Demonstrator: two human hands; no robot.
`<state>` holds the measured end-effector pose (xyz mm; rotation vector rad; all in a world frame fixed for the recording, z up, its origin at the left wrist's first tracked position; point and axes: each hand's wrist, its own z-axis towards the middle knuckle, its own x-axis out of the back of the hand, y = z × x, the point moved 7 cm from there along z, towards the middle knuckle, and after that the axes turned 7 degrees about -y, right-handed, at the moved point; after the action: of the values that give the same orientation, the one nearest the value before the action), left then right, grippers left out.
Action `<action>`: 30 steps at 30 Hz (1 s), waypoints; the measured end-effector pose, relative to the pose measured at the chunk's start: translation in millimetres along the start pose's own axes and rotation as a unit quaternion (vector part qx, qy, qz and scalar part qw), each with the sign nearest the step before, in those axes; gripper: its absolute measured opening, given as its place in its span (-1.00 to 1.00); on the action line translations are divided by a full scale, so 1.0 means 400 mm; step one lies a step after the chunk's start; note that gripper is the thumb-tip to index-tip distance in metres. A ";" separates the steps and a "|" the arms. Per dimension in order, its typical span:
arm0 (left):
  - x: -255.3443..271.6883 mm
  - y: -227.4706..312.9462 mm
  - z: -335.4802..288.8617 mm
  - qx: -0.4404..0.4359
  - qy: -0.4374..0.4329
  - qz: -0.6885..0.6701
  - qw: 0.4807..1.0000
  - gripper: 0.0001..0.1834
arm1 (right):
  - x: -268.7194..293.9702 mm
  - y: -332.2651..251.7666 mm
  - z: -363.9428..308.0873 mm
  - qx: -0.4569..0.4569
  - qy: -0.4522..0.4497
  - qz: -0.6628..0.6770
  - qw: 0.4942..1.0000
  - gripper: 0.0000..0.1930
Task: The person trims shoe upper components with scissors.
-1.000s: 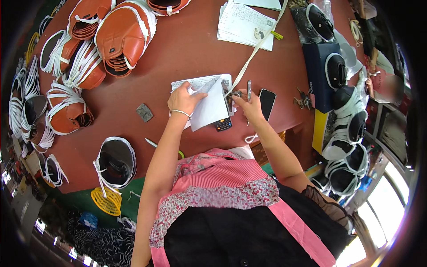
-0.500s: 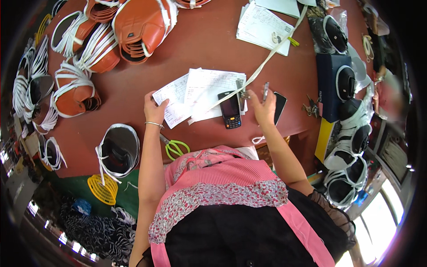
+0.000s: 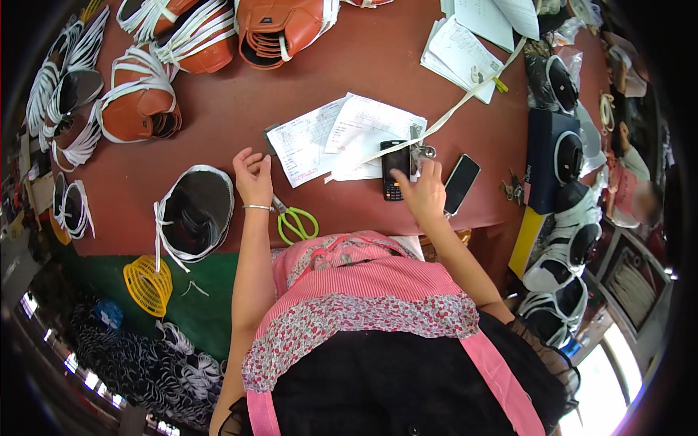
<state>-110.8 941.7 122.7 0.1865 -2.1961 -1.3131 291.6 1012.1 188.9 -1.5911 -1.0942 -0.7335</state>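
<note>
While the left hand [image 3: 253, 180] hovers well to the left of the black keypad handheld [image 3: 389, 164], fingers loosely bent and nothing between them, all eyes go to the right hand [image 3: 429, 193]! It's right up against the handheld's right side, thumb stretched across toward the keys, fingers lifted near the metal clip [image 3: 424, 152] just beyond. Touching or merely over it? Can't tell from up here, and no firm hold shows.

And look at the handheld's spot: the written sheets [image 3: 309, 142] fan out to its left, and a pale ribbon [image 3: 454, 110] slants across its upper end. That's the tricky bit, I'd say. Good technique would ease the ribbon aside first, take the handheld by both long edges, and lift straight up rather than drag, so the sheets lie undisturbed. The free left hand could pin them down. Mind the phone [image 3: 462, 185], just right of the handheld beyond that hand, and the green-handled scissors [image 3: 289, 211], off to its lower left!
</note>
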 end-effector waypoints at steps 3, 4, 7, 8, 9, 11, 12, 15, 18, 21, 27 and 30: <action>0.036 -0.021 -0.067 -0.004 0.003 0.004 1.000 -0.51 | -0.075 0.013 -0.012 -0.100 -0.152 -0.036 0.983 -0.16; 0.048 -0.030 -0.091 -0.012 0.003 -0.001 1.000 -0.52 | -0.092 0.010 -0.014 -0.095 -0.153 -0.037 0.983 -0.16; 0.067 -0.058 -0.160 0.001 -0.010 -0.008 1.000 -0.54 | -0.124 0.009 -0.013 -0.087 -0.143 -0.043 0.985 -0.09; 0.072 -0.075 -0.181 0.014 -0.022 -0.023 0.999 -0.54 | -0.125 -0.002 -0.009 -0.069 -0.138 -0.043 0.987 -0.10; 0.077 -0.089 -0.204 0.018 -0.032 -0.013 0.999 -0.56 | -0.127 -0.016 -0.004 -0.051 -0.133 -0.044 0.989 -0.11; 0.081 -0.105 -0.234 0.021 -0.048 0.003 0.999 -0.58 | -0.135 -0.046 0.023 -0.021 -0.119 -0.042 0.992 -0.11; 0.081 -0.105 -0.250 0.017 -0.052 0.005 0.998 -0.58 | -0.139 -0.067 0.040 0.002 -0.102 -0.038 0.994 -0.11; 0.089 -0.101 -0.287 0.019 -0.069 0.025 0.997 -0.61 | -0.160 -0.125 0.107 0.042 -0.086 -0.059 0.994 -0.14; 0.145 -0.059 -0.322 -0.040 -0.056 0.086 0.994 -0.61 | -0.159 -0.159 0.120 0.055 -0.110 -0.094 0.988 -0.18; 0.259 0.016 -0.348 -0.148 0.024 0.224 0.963 -0.61 | -0.118 -0.196 0.078 0.136 -0.007 -0.100 0.986 -0.37; 0.598 -0.032 -0.336 -0.158 0.219 0.311 0.911 -0.53 | -0.107 -0.249 0.044 0.072 -0.024 0.137 0.988 -0.71; 0.689 -0.029 -0.309 -0.152 0.284 0.399 0.859 -0.40 | -0.136 -0.292 0.033 0.020 -0.060 0.301 0.952 -0.53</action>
<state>-274.9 732.9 266.6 -0.3853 -1.2946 -0.9257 162.2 1016.1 184.4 -1.8209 -0.6369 -0.2057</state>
